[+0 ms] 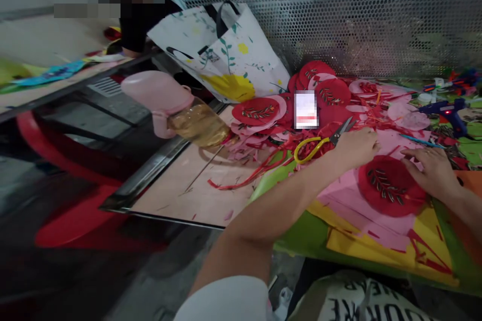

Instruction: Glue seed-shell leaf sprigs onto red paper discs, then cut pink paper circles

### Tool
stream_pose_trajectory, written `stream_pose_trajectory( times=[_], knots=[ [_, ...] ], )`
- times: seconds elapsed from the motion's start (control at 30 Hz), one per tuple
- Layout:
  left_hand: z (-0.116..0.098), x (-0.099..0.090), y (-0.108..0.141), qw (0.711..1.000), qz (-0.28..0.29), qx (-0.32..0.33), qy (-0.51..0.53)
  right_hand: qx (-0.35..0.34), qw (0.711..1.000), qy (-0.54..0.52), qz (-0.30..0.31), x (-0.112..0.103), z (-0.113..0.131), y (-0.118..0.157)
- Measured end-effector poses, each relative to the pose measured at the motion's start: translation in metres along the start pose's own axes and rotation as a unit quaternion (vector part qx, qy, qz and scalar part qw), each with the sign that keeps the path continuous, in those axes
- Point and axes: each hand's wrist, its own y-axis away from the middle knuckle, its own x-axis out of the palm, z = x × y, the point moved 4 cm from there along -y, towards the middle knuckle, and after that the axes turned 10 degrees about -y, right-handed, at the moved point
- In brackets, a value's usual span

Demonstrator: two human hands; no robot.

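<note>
A round red felt piece (391, 185) with a leafy sprig of dark, pale-edged shapes lies on pink felt (344, 198) in front of me. At its right edge rests my right hand (433, 168), fingers apart, the thumb touching the red felt. Beyond the piece, my left hand (357, 148) is closed with curled fingers low over the pink felt; what is in them, if anything, is hidden. Yellow-handled scissors (314, 148) lie beside my left wrist, blades partly apart. A thin blue stick (422, 141) lies between and beyond the hands.
Decorated red rounds (259, 110) and felt scraps are piled behind. A blue glue gun (446, 110) with a red light stands right. A pink-lidded bottle (199, 120) and flowered bag (241, 55) are left. A perforated metal panel (320, 15) borders the back; a red stool (79, 215) is below left.
</note>
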Motion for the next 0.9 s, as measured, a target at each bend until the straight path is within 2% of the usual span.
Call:
stream_pose_trajectory(
  times=[0.1,0.23,0.53,0.73,0.9],
  knots=[
    [-0.003,0.009,0.005,0.997,0.031,-0.075,0.019,0.014,0.999,0.011,0.031,0.005,0.0,-0.003],
    [-0.006,0.021,0.012,0.992,0.05,-0.116,0.005,0.031,0.997,0.025,0.07,0.007,0.001,-0.007],
    [-0.003,0.04,0.017,0.987,0.006,-0.158,0.013,0.067,0.989,0.068,0.109,0.007,0.0,-0.013],
    [0.004,0.05,0.017,0.989,-0.022,-0.14,0.044,0.072,0.986,0.088,0.119,0.008,0.001,-0.013],
    [0.003,0.049,0.019,0.993,-0.013,-0.11,0.049,0.073,0.985,0.085,0.132,0.008,0.0,-0.012]
  ],
)
